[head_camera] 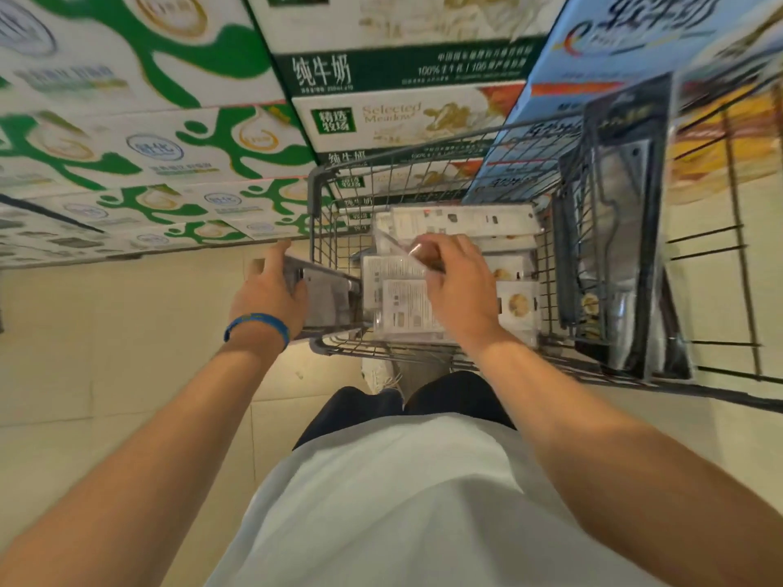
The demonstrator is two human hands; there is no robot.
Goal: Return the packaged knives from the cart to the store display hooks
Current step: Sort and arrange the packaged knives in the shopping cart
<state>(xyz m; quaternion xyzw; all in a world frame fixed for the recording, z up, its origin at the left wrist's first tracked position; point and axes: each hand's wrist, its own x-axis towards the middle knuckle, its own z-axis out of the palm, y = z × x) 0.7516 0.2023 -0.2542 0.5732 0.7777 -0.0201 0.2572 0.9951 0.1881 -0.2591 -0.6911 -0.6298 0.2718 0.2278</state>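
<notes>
The cart (314, 192) holds packaged knives (404, 305) (backs up).

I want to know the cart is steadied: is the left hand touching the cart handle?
Touching. The head view shows the left hand with its fingers curled over the grey cart handle, with no gap between them.

The grey wire shopping cart (428, 163) holds a pile of flat clear plastic knife packs (402, 307), white printed paper backs facing up. One clear pack (392, 243) on top is tipped up. Long black knife packs (627, 247) hang upright on the wire display rack (739, 247), just beside the cart's right wall.
</notes>
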